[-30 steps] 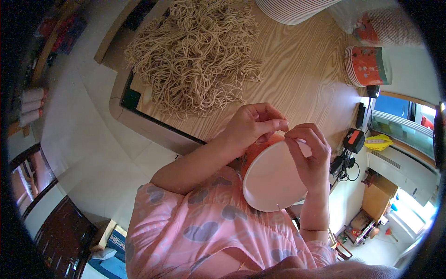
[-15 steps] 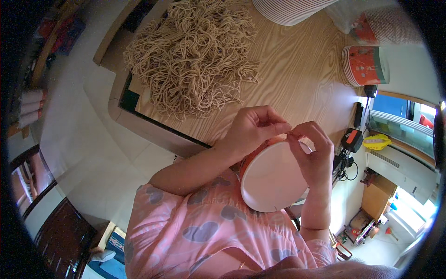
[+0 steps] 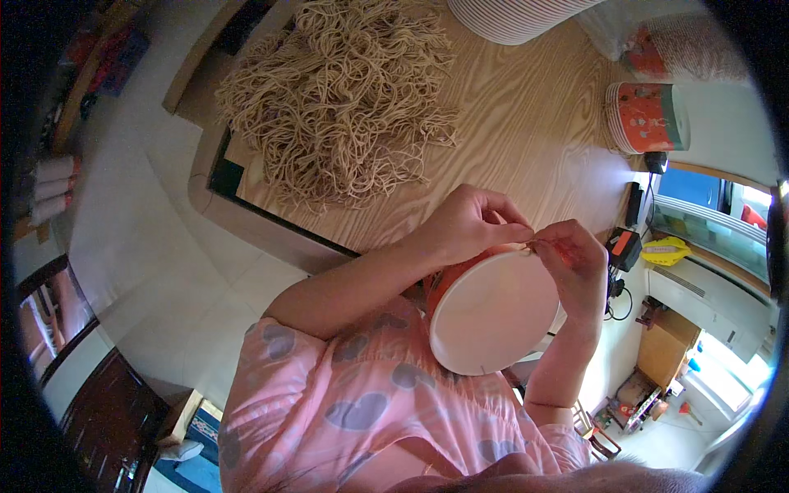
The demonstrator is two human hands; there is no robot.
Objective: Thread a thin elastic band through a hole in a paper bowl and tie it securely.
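A paper bucket [image 3: 493, 316] with a red printed side and a white round end lies tilted against my front, that end facing up. At its far edge my left hand [image 3: 481, 226] is closed in a pinch, thumb and forefinger together. Beside it on the right, my right hand [image 3: 579, 267] pinches too, its fingertips almost touching the left ones. A thin tan string [image 3: 526, 244] runs between both pinches, just over the bucket's edge. On the table to the far left lies a big heap of tan strings [image 3: 337, 107].
The wood-grain table [image 3: 509, 123] has a dark edge on its left. A stack of white buckets [image 3: 518, 16] stands at the back, and a stack of red printed buckets [image 3: 645, 117] at the right. Black plugs and cables [image 3: 625, 246] sit by the right wall.
Both hands have shifted slightly to the right, the right hand more. The bucket's white end has turned a little and is less covered. The string between the fingertips now shows.
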